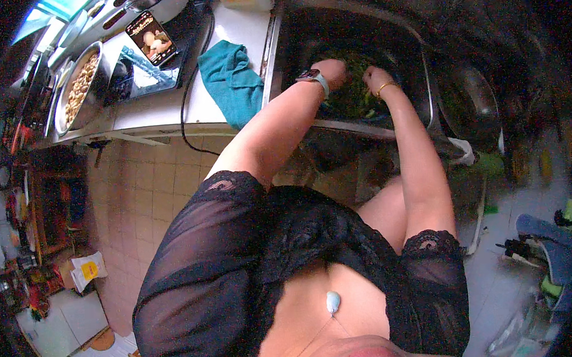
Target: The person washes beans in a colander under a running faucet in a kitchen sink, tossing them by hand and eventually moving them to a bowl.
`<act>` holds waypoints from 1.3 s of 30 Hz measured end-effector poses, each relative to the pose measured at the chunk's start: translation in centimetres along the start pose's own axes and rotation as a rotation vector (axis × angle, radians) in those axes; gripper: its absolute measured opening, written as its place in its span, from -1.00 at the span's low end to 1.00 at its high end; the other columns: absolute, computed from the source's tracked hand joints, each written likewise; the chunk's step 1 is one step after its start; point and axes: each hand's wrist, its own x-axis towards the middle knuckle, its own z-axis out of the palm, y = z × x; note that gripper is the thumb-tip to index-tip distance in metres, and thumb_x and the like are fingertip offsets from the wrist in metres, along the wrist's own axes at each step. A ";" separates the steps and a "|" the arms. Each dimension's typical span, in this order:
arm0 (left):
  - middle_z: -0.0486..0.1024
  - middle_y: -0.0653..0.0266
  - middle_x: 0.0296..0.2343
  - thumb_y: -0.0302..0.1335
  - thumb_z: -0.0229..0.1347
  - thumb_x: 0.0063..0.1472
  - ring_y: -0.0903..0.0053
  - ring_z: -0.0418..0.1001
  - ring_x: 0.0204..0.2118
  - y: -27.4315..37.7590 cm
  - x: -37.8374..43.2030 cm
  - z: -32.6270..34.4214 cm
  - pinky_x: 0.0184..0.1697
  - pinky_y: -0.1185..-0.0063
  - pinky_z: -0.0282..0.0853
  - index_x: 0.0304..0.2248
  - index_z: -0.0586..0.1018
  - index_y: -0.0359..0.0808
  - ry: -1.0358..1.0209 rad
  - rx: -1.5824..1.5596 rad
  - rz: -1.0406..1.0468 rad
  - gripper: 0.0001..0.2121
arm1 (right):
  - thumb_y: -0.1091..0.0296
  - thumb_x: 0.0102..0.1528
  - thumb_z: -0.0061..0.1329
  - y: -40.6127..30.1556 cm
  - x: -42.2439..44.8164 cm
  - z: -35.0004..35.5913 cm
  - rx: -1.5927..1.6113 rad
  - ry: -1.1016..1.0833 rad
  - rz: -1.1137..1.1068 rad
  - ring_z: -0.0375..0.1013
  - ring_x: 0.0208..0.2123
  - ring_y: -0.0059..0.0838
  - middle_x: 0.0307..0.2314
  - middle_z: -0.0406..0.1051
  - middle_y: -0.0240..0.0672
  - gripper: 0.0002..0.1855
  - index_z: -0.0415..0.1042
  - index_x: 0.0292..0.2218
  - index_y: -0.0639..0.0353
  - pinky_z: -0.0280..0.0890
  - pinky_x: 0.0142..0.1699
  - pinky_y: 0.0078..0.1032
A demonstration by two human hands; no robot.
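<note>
Both hands reach down into a dark sink [302, 35] at the upper right of the head view. My left hand [332, 73], with a watch on its wrist, lies at the left side of some green leafy vegetables [359, 88]. On the right side of the greens is my right hand [377, 78], its fingers bent at their edge and a gold-coloured bracelet on the wrist. The dim light and the blur hide whether either hand grips any of the greens.
Left of the sink, a teal cloth [233, 78] lies on the white counter [164, 107], beside a black cable [182, 111]. Farther left are a lit phone [150, 38] and a metal bowl of nuts or beans [81, 88]. A dark rounded vessel [470, 101] stands right of the sink.
</note>
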 end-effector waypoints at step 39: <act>0.40 0.02 -0.52 -0.30 -0.05 0.02 0.35 0.36 -0.49 0.0 1.5 -0.4 -0.44 0.50 0.23 -0.35 0.37 -0.45 0.243 -0.744 0.046 -0.67 | 0.41 -0.08 -0.11 0.1 -4.4 -5.9 1.107 0.110 0.193 0.27 -0.59 -0.70 -0.50 0.32 -0.43 -0.80 0.32 -0.33 0.19 0.16 -0.61 -0.75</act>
